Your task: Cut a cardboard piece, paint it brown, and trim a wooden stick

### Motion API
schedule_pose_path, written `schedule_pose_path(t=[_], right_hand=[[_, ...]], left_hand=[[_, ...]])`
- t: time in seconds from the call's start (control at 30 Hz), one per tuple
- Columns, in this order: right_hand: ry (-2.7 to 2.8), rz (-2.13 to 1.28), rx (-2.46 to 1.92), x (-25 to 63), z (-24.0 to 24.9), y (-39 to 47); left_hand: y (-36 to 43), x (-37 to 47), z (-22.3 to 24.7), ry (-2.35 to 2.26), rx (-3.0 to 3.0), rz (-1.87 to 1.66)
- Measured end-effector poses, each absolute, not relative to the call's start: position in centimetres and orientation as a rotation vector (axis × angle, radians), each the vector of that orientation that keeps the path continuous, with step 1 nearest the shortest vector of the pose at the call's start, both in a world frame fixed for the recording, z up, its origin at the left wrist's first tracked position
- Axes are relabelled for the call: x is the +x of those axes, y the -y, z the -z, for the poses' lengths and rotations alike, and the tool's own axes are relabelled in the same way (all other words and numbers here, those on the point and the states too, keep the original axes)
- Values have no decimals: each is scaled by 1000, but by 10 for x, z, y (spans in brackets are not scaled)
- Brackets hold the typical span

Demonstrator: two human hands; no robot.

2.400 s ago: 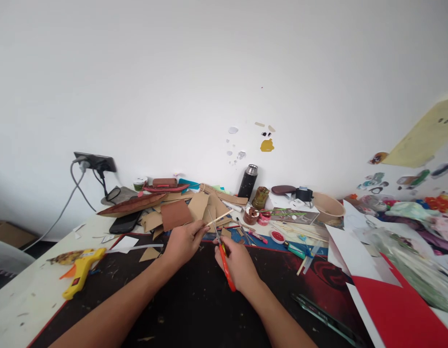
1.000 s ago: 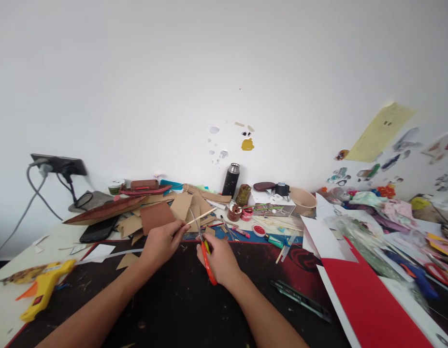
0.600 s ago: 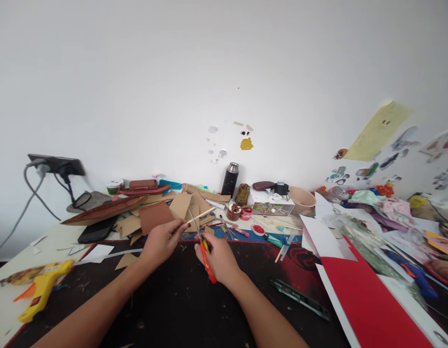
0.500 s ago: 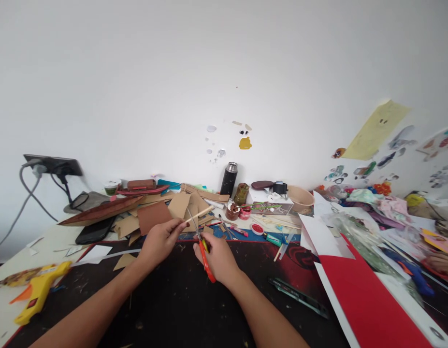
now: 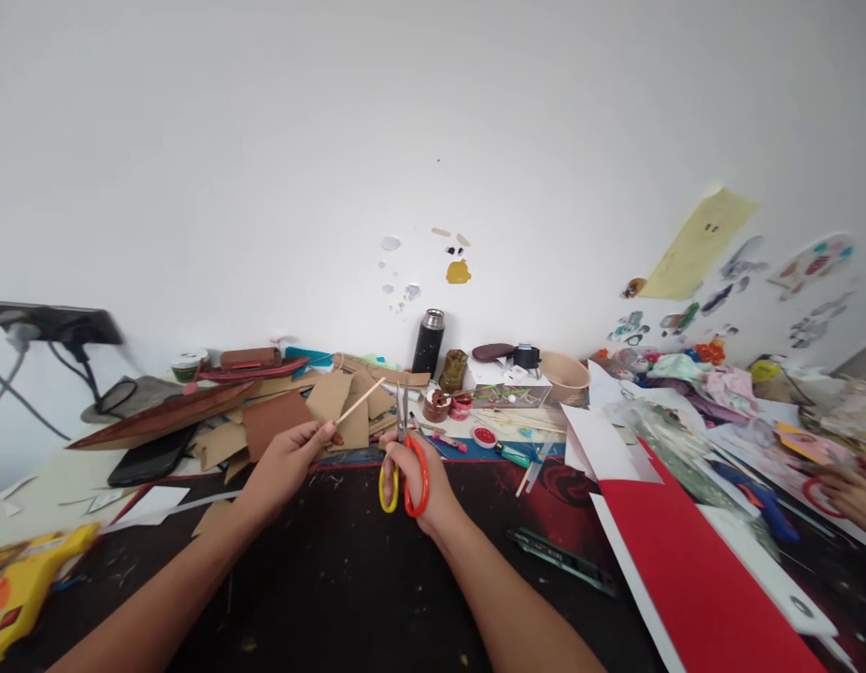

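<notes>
My left hand point(image 5: 292, 460) pinches one end of a thin wooden stick point(image 5: 361, 399), which slants up and to the right. In my right hand point(image 5: 433, 481) is a pair of scissors point(image 5: 417, 477) with one orange and one yellow handle loop, blades pointing away from me. The scissors stand apart from the stick, to its right. Behind the stick lie pieces of brown cardboard point(image 5: 327, 396). Both hands are above the dark mat point(image 5: 320, 579).
A yellow glue gun point(image 5: 40, 584) lies at left, near a brown boat-shaped piece point(image 5: 166, 416). A black flask point(image 5: 429, 348) stands by the wall. At right are a green cutter point(image 5: 562, 561), red card point(image 5: 699, 570) and another person's hand point(image 5: 849, 491) with red-handled scissors.
The scissors have come away from the stick and turned upright, their handle loops now apart. The view has shifted right, and the other person's hand shows more.
</notes>
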State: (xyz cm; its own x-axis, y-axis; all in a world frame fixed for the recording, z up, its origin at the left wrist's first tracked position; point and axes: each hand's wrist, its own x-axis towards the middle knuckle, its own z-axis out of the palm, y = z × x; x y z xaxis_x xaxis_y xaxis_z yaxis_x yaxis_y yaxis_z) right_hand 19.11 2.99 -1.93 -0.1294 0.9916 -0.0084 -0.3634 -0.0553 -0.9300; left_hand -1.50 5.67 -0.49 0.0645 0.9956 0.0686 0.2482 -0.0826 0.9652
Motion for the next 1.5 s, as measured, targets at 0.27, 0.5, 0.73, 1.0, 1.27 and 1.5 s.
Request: schedule_pose_path(t=[0.27, 0.5, 0.73, 1.0, 1.27, 1.5], right_hand=[[721, -1587, -860, 200, 21, -38], [694, -1595, -831, 200, 24, -42], [663, -1621, -835, 204, 22, -43], [578, -1624, -800, 216, 14, -49], [596, -1658, -818, 214, 16, -48], [645, -1638, -838, 211, 18, -46]], left_hand=[[-45, 3, 11, -1193, 1630, -912], [-42, 6, 13, -1144, 1903, -761], [-44, 8, 12, -1132, 1789, -772], [-51, -2, 12, -1095, 1311, -918], [-49, 0, 10, -1142, 1582, -771], [-48, 0, 12, -1255, 1928, -772]])
